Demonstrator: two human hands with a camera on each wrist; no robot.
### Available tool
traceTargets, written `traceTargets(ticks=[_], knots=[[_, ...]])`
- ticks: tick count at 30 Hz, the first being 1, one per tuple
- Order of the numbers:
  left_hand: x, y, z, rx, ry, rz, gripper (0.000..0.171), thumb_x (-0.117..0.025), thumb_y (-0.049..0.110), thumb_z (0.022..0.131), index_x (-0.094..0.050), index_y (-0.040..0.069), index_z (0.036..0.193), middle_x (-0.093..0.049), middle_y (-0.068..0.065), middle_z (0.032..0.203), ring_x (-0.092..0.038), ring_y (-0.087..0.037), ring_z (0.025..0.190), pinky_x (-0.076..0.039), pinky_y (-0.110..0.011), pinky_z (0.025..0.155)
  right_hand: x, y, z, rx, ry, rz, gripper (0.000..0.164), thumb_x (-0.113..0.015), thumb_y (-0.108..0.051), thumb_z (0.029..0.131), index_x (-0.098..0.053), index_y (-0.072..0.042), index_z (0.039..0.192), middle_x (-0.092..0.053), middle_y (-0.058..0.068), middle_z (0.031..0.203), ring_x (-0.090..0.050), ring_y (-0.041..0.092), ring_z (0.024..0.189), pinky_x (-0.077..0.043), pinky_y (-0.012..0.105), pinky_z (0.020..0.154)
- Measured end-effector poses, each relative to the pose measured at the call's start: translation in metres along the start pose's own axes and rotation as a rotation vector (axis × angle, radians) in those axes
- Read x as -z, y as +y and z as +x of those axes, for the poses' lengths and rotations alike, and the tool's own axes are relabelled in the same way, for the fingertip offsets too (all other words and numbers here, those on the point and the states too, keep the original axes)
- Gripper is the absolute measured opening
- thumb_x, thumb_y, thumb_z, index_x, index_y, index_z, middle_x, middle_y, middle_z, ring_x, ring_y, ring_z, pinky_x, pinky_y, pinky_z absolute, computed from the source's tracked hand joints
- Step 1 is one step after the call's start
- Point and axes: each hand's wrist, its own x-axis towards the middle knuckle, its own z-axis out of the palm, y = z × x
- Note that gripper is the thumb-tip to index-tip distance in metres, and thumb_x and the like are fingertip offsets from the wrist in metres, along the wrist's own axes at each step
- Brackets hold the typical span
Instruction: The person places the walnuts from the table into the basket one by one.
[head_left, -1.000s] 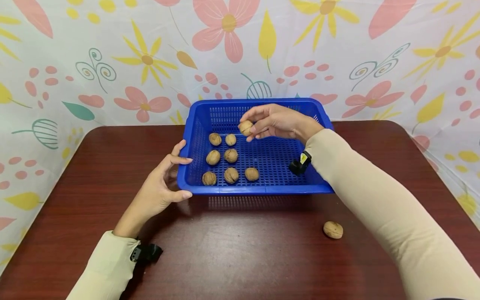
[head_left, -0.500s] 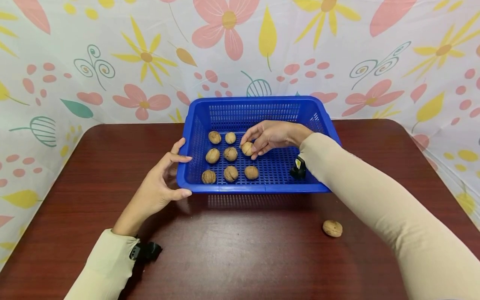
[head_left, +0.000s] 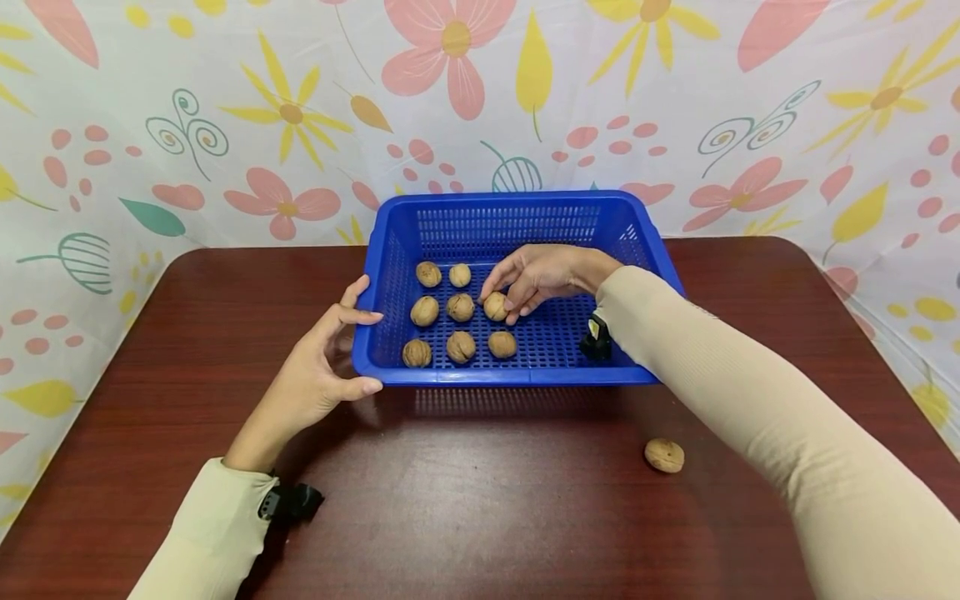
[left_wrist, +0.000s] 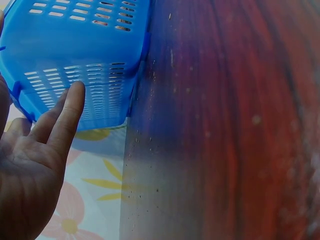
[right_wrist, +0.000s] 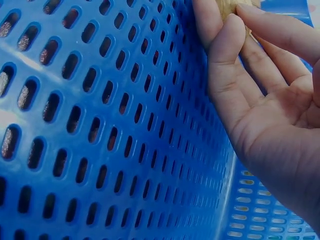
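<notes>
- Blue perforated basket (head_left: 517, 377): our left hand (head_left: 318, 379) braces its corner, fingers straight.
- Right hand (head_left: 536, 279) pinches a walnut (head_left: 495, 306), mid-row; we should seat it before letting go.

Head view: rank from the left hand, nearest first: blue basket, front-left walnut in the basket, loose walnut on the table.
1. blue basket: left hand touches its front-left corner.
2. front-left walnut: just inside that corner.
3. loose walnut: on the table, far right, outside the basket.

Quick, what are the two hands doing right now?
Left hand: open, fingers resting on the basket corner.
Right hand: pinching a walnut inside the basket.
</notes>
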Motion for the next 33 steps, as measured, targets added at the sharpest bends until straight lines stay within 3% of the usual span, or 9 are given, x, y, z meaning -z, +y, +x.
traceTargets(ticks=[8,14,18,24,28,33], knots=[[0.001,0.0,0.0,-0.006,0.004,0.006,0.065,-0.087,0.006,0.085,-0.054,0.001,0.141,-0.018,0.004,0.177,-0.065,-0.008,0.119,-0.055,-0.019,0.096,0.007,-0.011,-0.01,0.037,0.054,0.011,0.04,-0.065,-0.001,0.099,-0.065,-0.005,0.139,-0.055,0.008,0.155,-0.076,0.027,0.099,-0.06,0.036,0.084],[0.001,-0.001,-0.001,-0.002,0.005,0.007,0.065,-0.087,0.008,0.085,-0.054,0.002,0.141,-0.018,0.005,0.176,-0.065,-0.01,0.12,-0.056,-0.019,0.096,0.019,-0.022,-0.036,0.097,0.191,0.101,0.036,-0.062,-0.004,0.102,-0.064,-0.005,0.138,-0.063,0.008,0.145,-0.076,0.024,0.096,-0.058,0.029,0.075],[0.0,-0.001,0.0,-0.005,0.0,0.002,0.065,-0.088,0.01,0.085,-0.054,0.002,0.14,-0.018,0.005,0.176,-0.065,-0.01,0.12,-0.056,-0.02,0.095,0.021,-0.028,-0.067,0.145,0.265,0.171,0.027,-0.061,-0.005,0.104,-0.069,-0.009,0.13,-0.072,0.002,0.13,-0.076,0.022,0.093,-0.056,0.026,0.071],[-0.001,0.002,0.0,-0.005,0.0,0.002,0.065,-0.088,0.011,0.085,-0.054,0.002,0.14,-0.017,0.004,0.177,-0.065,-0.01,0.119,-0.056,-0.02,0.095,0.02,-0.024,-0.131,0.257,0.291,0.12,0.024,-0.061,-0.007,0.105,-0.074,-0.014,0.124,-0.075,-0.001,0.128,-0.076,0.021,0.091,-0.059,0.026,0.071],[0.0,0.002,0.0,0.0,0.002,0.011,0.065,-0.088,0.011,0.085,-0.054,0.002,0.14,-0.018,0.004,0.177,-0.065,-0.013,0.119,-0.056,-0.02,0.095,0.021,-0.004,-0.169,0.331,0.294,0.074,0.029,-0.059,-0.003,0.105,-0.072,-0.01,0.13,-0.073,0.002,0.132,-0.077,0.022,0.09,-0.06,0.026,0.067],[0.0,0.004,0.001,0.015,0.003,0.019,0.065,-0.087,0.008,0.085,-0.054,0.003,0.141,-0.017,0.006,0.176,-0.065,-0.024,0.123,-0.056,-0.02,0.096,0.013,0.037,-0.211,0.363,0.373,0.043,0.034,-0.054,0.005,0.105,-0.07,-0.006,0.133,-0.074,0.002,0.132,-0.078,0.023,0.088,-0.059,0.027,0.064]])
